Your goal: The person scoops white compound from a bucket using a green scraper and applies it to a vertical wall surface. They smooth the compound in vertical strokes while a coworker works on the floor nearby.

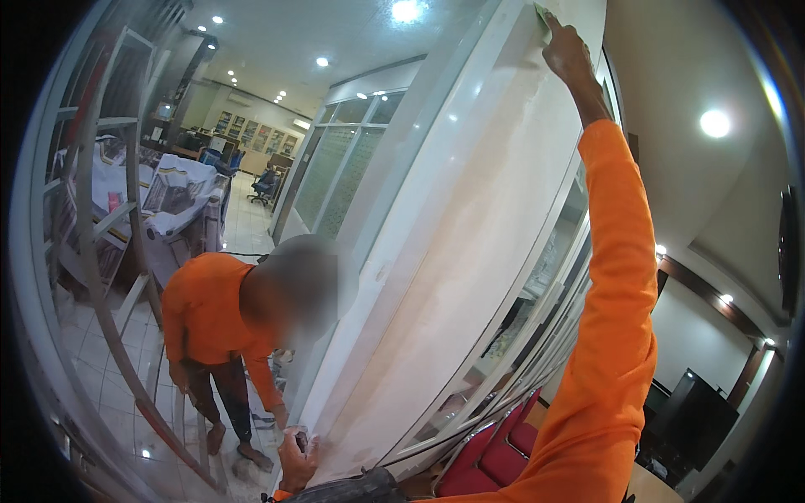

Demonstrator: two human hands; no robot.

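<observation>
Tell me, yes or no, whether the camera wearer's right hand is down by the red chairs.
No, the right hand is raised high at the white wall panel, touching a small green piece.

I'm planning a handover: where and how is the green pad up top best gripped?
Probably by its lower edge, coming from below right, as the right hand does: the green pad looks thin, and its upper end appears close against the pale wall panel.
</observation>
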